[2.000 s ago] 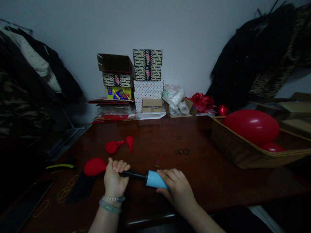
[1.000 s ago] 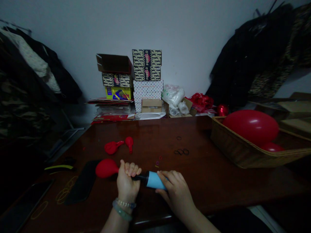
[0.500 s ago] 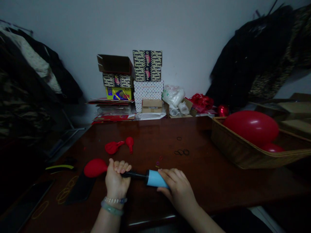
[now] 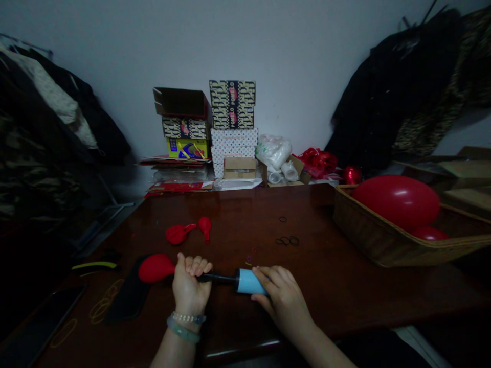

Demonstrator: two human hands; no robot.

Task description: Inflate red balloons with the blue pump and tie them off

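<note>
Low over the table, a balloon pump [image 4: 249,281] with a light-blue barrel lies sideways between my two hands. My left hand [image 4: 192,280] is closed round its black end and the neck of a slightly filled red balloon [image 4: 155,268]. The balloon sticks out to the left; where its neck meets the pump is hidden in my fist. My right hand [image 4: 283,300] wraps the right part of the blue barrel. Two flat red balloons, one wider [image 4: 177,234] and one smaller [image 4: 205,228], lie on the table beyond my left hand.
A wicker basket [image 4: 368,250] on the right holds large inflated red balloons [image 4: 397,200]. Black bands [image 4: 287,240] lie mid-table. Left are yellowish rubber bands [image 4: 100,309], a dark flat slab [image 4: 128,301] and a phone-like object [image 4: 46,319]. Stacked boxes [image 4: 233,105] stand behind the table [image 4: 238,204].
My left hand has shifted slightly right, carrying the red balloon and the pump's black end. The blue barrel has also slid a little right, while my right hand stays nearly in place.
</note>
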